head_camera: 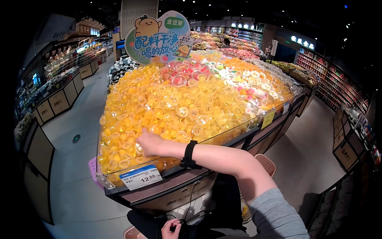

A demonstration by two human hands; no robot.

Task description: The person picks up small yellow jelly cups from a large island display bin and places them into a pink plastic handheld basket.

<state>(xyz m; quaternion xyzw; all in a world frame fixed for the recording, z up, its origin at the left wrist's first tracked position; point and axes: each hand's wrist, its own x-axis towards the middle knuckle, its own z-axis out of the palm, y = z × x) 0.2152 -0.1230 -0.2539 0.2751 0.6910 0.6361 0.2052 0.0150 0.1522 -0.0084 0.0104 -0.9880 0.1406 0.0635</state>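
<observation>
A large heap of yellow and orange jelly cups fills a clear-walled display bin. Over its near left part reaches my right hand, with a black band on the wrist. Its fingers are curled down beside a shiny cup; whether they grip it is hidden. Low in the view, near my lap, is my left hand, fingers bent, next to a thin black cable. A price card hangs on the bin's front wall. Red jelly cups lie farther back.
A clear plastic rim edges the bin, with a yellow tag to the right. Pink baskets stand low near my legs. A purple perforated plastic piece shows at the left corner. A heart-shaped sign rises behind; other display counters flank the aisles.
</observation>
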